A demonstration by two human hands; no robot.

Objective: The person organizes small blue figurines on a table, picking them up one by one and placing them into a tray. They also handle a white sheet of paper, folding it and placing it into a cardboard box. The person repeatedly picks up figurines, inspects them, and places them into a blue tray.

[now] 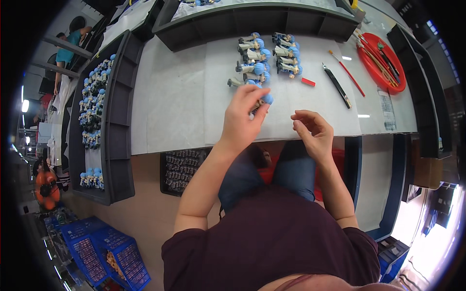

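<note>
Your left hand [241, 119] is closed around a small blue-haired figurine [264, 100] at the near edge of the white table [170, 102]. Only the blue head and a little of the body show past your fingertips; the rest is hidden by the hand. The figurine sits just below the end of the figurine rows.

Your right hand [313, 131] hovers just to the right of the left hand, apart from it. Its fingers are loosely curled and its palm faces left. You cannot tell whether anything lies between its fingertips; nothing shows there.

Two rows of finished figurines [264, 58] lie on their sides on the table directly beyond your left hand, heads pointing right. A small red block [308, 82] lies just right of the rows. A black-handled tool [337, 85] and a thin red-handled brush [347, 72] lie farther right, set diagonally and near each other. A red round tray [365, 62] with more brushes rests at the far right of the table.

A dark tray [114, 121] of further figurines stands on your left, beside the table. A dark box of small parts [182, 167] sits under the table edge by your left knee. Blue crates [104, 250] stand on the floor at lower left.
</note>
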